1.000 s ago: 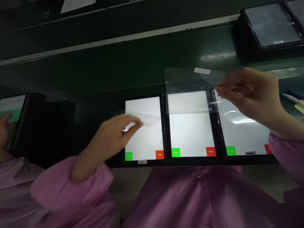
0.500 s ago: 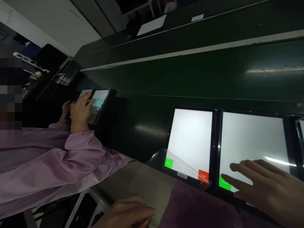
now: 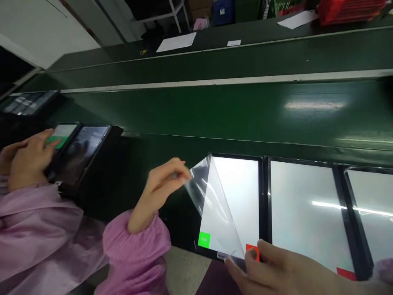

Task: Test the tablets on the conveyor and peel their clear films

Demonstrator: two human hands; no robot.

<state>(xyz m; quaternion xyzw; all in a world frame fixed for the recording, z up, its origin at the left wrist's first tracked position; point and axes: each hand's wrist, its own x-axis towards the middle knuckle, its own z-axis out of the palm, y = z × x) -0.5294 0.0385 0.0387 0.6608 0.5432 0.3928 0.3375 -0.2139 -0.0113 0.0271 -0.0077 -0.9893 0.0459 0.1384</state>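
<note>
We peel clear film (image 3: 215, 209) off tablet (image 3: 242, 184), lower centre of frame: left hand (image 3: 162, 192) pinching film's edge, right hand (image 3: 270, 270) gripping btm corner; next, film needs lifting clear w/ both.

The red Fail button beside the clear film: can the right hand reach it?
Probably yes: the right hand sits against the red Fail button, nothing between them, though it pinches the clear film, so may need to let go.
</note>
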